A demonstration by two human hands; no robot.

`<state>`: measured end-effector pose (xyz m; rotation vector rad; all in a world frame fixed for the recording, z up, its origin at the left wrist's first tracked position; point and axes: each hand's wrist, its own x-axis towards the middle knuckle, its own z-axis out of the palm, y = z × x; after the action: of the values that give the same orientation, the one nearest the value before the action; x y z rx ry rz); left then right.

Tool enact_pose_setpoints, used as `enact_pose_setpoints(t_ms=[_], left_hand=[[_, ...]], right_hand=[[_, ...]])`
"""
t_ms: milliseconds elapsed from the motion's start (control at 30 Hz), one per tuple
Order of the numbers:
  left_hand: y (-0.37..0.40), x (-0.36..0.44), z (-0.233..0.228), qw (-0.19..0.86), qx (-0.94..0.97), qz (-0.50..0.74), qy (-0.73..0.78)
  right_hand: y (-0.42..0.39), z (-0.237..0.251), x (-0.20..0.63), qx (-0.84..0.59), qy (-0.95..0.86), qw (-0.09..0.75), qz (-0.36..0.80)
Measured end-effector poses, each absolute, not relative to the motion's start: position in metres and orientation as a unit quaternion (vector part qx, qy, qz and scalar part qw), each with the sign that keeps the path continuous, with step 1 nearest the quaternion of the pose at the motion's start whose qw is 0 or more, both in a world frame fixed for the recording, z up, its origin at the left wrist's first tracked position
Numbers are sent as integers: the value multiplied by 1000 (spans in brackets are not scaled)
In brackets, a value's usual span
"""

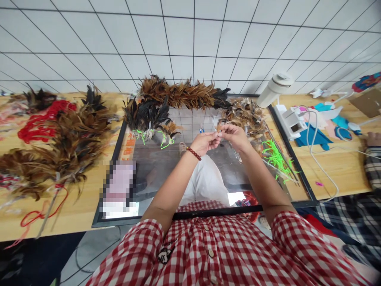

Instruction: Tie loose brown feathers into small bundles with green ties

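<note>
My left hand (204, 143), with a beaded bracelet at the wrist, meets my right hand (236, 137) above the middle of the glass panel (154, 171). Fingertips of both hands pinch together around what looks like a small brown feather (219, 128), mostly hidden by the fingers. Just right of my right hand lies a pile of loose brown feathers (245, 113). Left of my hands are dark feather bundles (149, 115) tied with bright green string (165, 139). A small blue tool (202, 130) lies beyond my left hand.
Brown feather trim (178, 93) runs along the panel's back edge. A white tumbler (275, 89) stands behind a power strip (290, 121) with a cable. Green strings (275, 157) lie on the right. Feather bundles (86, 131) and red cord (44, 123) cover the left. Another person's sleeve (373, 167) is at right.
</note>
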<state>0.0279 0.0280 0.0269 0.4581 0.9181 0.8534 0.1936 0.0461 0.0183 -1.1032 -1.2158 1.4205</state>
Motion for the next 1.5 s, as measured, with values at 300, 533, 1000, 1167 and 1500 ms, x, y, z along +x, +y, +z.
enact_pose_setpoints(t_ms=[300, 533, 1000, 1167, 1500], left_hand=[[30, 28, 20, 768, 230, 418, 427], [24, 45, 13, 746, 164, 540, 355], [19, 62, 6, 685, 85, 622, 371], [22, 58, 5, 664, 107, 621, 403], [26, 54, 8, 648, 229, 604, 403]], right_hand=[[46, 24, 196, -468, -431, 453, 625], [41, 12, 171, -425, -292, 637, 573], [22, -8, 138, -428, -305, 644, 556], [18, -13, 148, -461, -406, 595, 518], [26, 27, 189, -434, -725, 451, 288]])
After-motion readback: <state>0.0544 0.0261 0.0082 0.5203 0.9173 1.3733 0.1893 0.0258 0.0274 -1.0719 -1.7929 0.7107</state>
